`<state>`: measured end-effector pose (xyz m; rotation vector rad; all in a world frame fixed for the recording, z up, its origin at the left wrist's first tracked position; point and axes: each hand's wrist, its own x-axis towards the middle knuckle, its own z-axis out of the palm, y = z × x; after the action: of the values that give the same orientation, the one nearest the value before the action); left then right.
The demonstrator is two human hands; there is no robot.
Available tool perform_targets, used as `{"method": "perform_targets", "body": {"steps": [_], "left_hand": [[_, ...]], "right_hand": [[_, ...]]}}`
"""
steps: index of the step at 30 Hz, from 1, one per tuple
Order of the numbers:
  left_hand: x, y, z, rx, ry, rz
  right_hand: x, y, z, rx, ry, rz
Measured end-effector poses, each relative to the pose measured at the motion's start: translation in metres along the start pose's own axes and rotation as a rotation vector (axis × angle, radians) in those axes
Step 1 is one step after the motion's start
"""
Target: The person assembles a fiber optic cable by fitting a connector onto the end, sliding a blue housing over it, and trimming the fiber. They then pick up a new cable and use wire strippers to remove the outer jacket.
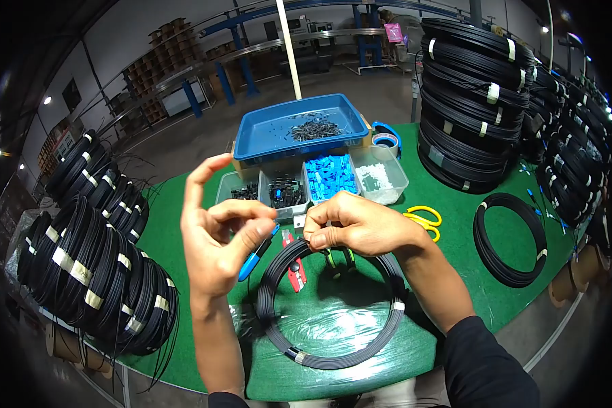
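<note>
A coil of black cable (333,357) with pale tape bands lies on the green mat, in front of the person. My right hand (350,224) is closed in a pinch at the coil's top edge; what its fingertips hold is hard to make out. To the left, my left hand (221,228) is raised, thumb and forefinger tips close together, other fingers apart; anything between the tips is too small to name. Just beside it is a blue pen-like tool (257,255). A red tool (296,275) and green-handled cutters (340,260) lie partly behind and inside the coil.
A blue tray (248,139) of small dark parts stands behind clear bins holding black, blue (331,178) and white pieces (376,177). Yellow scissors (425,221) and a single coil (479,238) lie right. Stacked coils (466,109) stand back right, more (95,272) at left.
</note>
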<state>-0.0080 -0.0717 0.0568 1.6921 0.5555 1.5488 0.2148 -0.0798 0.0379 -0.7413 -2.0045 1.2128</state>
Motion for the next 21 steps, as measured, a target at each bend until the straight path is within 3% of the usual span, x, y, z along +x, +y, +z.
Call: {"method": "perform_targets", "body": {"steps": [2,5,9,11,13,15,18,21], "left_hand": [[0.000,0.002,-0.003,0.062,-0.211,-0.057],[-0.004,-0.001,0.003,0.124,-0.272,-0.093],[-0.006,0.006,0.007,0.121,-0.150,-0.167],[-0.004,0.004,-0.001,0.075,-0.067,-0.098],[0.003,-0.006,-0.008,-0.058,-0.014,0.075],[0.003,-0.011,-0.009,0.004,-0.045,0.065],[0.006,-0.035,0.001,0.110,-0.205,0.023],[0.001,-0.049,0.025,0.268,-0.216,0.151]], "right_hand": [[0.001,0.000,0.001,0.039,0.003,0.003],[0.001,-0.001,0.002,0.006,-0.006,0.050],[0.002,0.003,0.004,-0.028,-0.006,0.002],[0.003,0.007,0.003,0.057,-0.006,-0.005],[0.001,-0.002,0.004,0.094,0.119,-0.057],[0.003,-0.002,0.004,0.065,0.346,-0.195],[0.006,-0.005,0.009,-0.350,0.717,-0.439],[0.008,-0.002,0.012,-0.414,0.801,-0.582]]}}
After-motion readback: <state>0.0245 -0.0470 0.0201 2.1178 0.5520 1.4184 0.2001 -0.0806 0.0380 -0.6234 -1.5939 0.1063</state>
